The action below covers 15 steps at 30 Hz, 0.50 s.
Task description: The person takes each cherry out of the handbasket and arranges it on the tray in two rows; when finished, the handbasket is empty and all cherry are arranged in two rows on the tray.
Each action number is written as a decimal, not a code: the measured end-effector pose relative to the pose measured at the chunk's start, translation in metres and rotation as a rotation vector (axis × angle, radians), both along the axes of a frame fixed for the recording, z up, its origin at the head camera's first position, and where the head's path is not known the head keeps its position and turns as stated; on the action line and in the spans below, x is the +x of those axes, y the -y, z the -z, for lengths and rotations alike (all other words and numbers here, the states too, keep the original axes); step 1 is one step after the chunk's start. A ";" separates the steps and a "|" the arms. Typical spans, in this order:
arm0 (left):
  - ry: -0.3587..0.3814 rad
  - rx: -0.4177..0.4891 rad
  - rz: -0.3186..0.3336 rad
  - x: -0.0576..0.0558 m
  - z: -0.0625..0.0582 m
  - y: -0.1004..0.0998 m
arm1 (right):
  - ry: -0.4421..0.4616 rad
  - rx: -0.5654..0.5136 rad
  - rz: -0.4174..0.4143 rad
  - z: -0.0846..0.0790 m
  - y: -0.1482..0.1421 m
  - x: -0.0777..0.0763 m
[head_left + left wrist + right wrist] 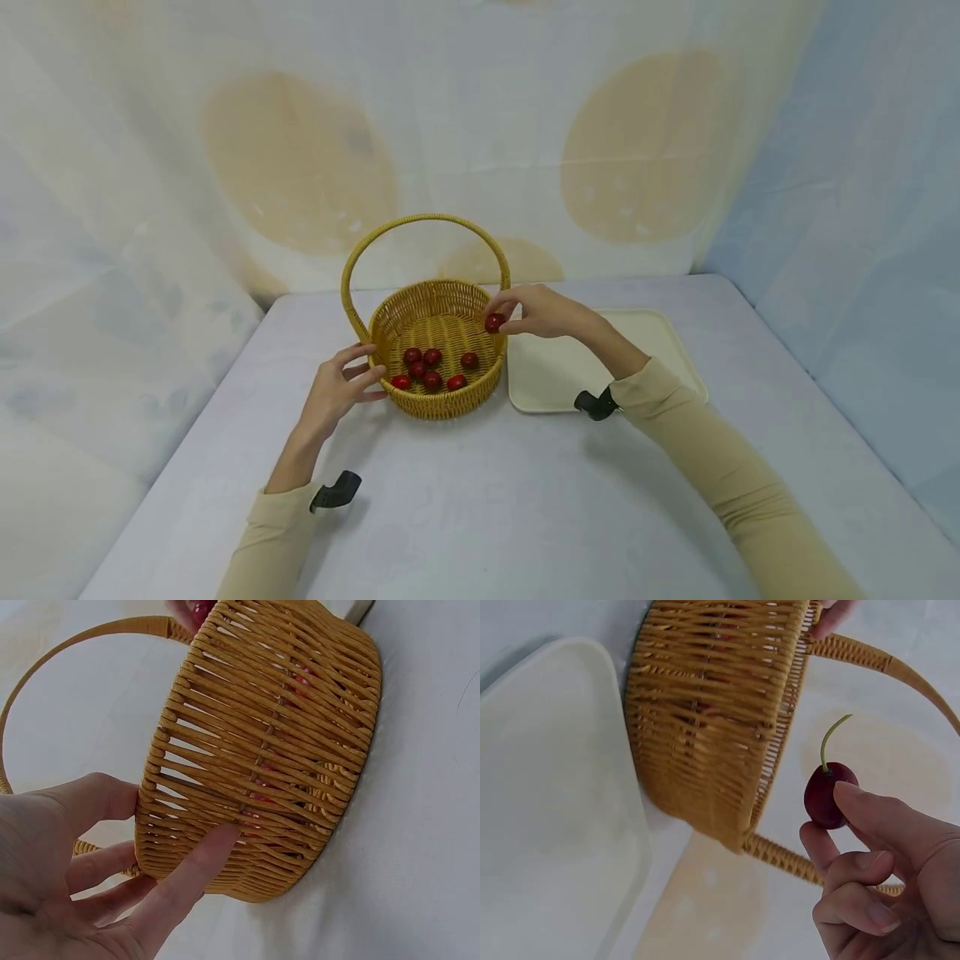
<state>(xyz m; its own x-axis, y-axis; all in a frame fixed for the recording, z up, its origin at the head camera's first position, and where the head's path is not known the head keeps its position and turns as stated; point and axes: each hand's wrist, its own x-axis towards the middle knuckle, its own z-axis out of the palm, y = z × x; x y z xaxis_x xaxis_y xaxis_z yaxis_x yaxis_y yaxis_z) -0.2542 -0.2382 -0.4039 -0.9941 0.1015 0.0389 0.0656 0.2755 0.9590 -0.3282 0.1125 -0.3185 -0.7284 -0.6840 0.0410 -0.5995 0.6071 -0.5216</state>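
Observation:
My right hand (551, 312) pinches a dark red cherry (830, 796) between thumb and finger; its thin green stem points up in the right wrist view. The cherry is at the right rim of a yellow-brown wicker basket (441, 407) with a tall hoop handle (427, 217). On the basket's left side, my left hand (337, 387) holds the rim by the foot of the handle. One finger (214, 851) lies along the outer wall in the left wrist view. Several red cherries (432, 381) lie on the basket floor, mostly at its near side.
A cream rectangular tray (555, 375) lies to the right of the basket, partly beneath my right forearm. Both stand on a white-covered table (480, 508). Pale curtain-like cloth (480, 125) with orange round shapes hangs behind the table.

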 end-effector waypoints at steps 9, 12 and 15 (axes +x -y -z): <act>-0.003 -0.009 0.004 -0.003 0.001 0.003 | 0.014 0.005 0.090 0.000 -0.036 -0.004; 0.003 -0.020 0.001 -0.002 0.001 0.003 | 0.029 0.018 0.098 0.004 -0.045 -0.006; 0.014 -0.027 -0.008 -0.002 0.002 0.004 | 0.041 0.027 0.105 0.010 -0.053 -0.009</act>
<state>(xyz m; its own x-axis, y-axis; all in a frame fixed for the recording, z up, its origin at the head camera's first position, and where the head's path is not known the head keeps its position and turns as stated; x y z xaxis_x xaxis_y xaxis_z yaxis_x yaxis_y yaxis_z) -0.2558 -0.2419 -0.4061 -0.9952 0.0948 0.0226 0.0504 0.3015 0.9522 -0.3373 0.1654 -0.3283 -0.7968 -0.6042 -0.0083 -0.5100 0.6798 -0.5270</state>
